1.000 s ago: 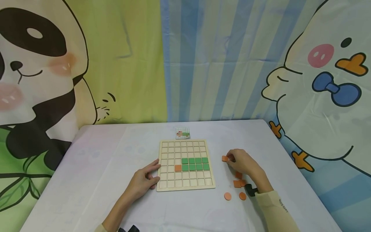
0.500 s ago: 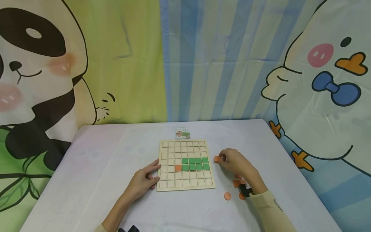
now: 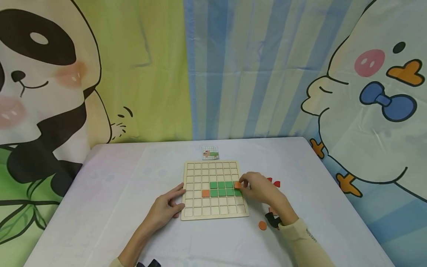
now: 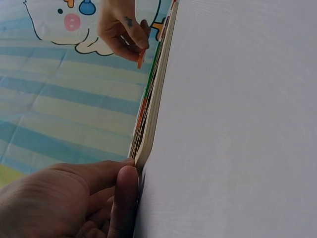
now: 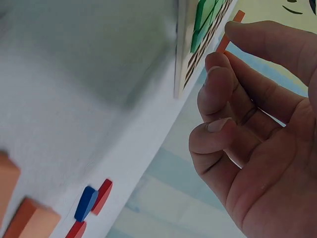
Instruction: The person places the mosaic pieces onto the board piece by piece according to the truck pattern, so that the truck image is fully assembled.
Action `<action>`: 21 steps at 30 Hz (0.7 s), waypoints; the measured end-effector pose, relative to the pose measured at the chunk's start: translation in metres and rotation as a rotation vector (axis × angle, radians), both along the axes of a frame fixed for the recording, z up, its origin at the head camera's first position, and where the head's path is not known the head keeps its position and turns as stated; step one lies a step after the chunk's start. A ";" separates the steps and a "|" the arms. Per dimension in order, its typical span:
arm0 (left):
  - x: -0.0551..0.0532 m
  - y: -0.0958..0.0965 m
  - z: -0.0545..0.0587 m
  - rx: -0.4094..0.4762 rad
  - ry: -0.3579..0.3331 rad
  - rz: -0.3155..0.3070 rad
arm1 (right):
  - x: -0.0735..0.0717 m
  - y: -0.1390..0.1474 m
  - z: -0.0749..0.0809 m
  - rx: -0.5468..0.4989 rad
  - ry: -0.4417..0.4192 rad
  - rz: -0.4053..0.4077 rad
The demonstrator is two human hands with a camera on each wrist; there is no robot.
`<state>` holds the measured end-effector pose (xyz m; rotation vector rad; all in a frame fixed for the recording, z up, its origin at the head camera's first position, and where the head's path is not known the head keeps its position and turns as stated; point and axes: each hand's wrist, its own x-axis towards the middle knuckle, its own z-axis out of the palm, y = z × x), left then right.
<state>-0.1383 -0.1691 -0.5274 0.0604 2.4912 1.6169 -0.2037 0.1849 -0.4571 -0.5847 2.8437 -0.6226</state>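
Note:
In the head view my right hand (image 3: 258, 186) pinches an orange square tile (image 3: 237, 184) between thumb and fingertips, over the right edge of the wooden grid board (image 3: 215, 211). The right wrist view shows this tile (image 5: 231, 35) held on its edge, tilted, above the board. Two rows of green tiles (image 3: 221, 192) lie in the grid, with one orange tile (image 3: 205, 193) at their left end. My left hand (image 3: 163, 211) touches the board's left edge with thumb and forefinger, its other fingers bent beneath; the left wrist view shows both fingertips at the board's side (image 4: 157, 106).
A small picture card (image 3: 210, 153) lies behind the board. Right of it are red pieces (image 3: 276, 184) and an orange disc (image 3: 262, 225); the right forearm partly covers other orange pieces. A blue piece (image 5: 86, 204) shows in the right wrist view.
My right hand has moved left with the orange tile, from the table's right side to over the board's right edge. Red pieces behind it have come into view. The left hand stays in place.

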 end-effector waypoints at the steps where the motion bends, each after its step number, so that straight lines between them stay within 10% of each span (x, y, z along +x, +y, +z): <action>1: 0.000 0.000 0.000 0.002 0.000 0.000 | 0.000 -0.002 0.000 -0.003 0.003 0.004; 21: 0.001 -0.001 0.001 0.019 0.000 0.001 | 0.007 -0.041 -0.002 -0.008 0.052 0.144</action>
